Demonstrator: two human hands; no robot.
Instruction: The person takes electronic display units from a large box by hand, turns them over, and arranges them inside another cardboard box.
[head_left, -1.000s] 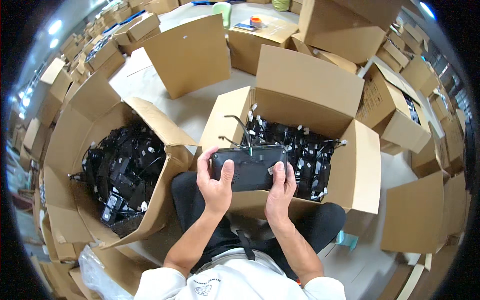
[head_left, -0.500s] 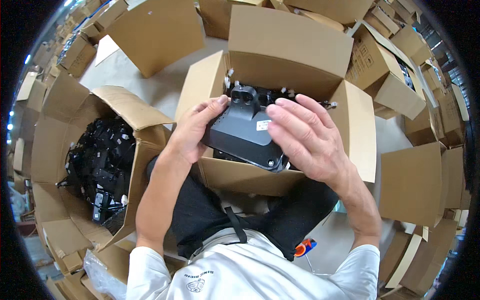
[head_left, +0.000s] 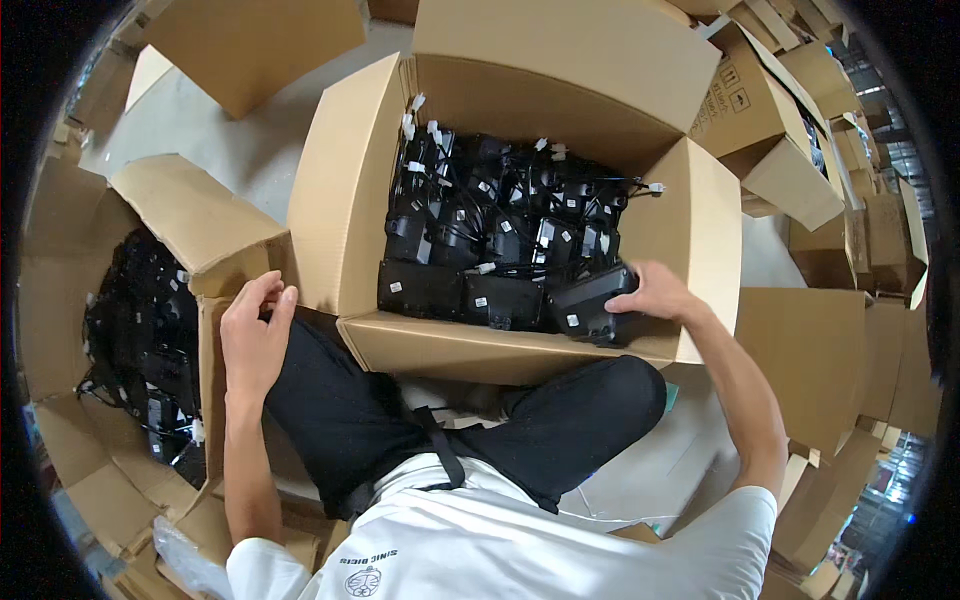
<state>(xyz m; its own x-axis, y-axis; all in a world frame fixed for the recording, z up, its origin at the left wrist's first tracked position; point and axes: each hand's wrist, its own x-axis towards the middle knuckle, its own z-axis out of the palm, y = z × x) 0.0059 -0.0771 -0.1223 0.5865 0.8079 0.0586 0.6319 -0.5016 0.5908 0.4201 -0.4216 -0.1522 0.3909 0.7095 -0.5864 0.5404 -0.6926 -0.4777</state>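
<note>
In my right hand (head_left: 655, 297) is a black plastic housing (head_left: 590, 305) with a small white label, gripped at its right end. It sits tilted at the front right inside the open cardboard box (head_left: 480, 350) before me. Rows of similar black housings (head_left: 420, 290) with cables and white connectors fill that box. My left hand (head_left: 258, 335) is empty, its fingers loosely bent and thumb apart, beside the right wall of the left carton (head_left: 212, 370).
The left carton contains a tangled heap of black parts and cables (head_left: 150, 330). An open printed carton (head_left: 745, 110) stands at the back right, and a plain carton (head_left: 800, 350) at the right. Clear plastic wrap (head_left: 185, 560) lies at the lower left.
The housing has gone from between both hands above the box down into its front right corner, held by my right hand. My left hand has let go and moved left.
</note>
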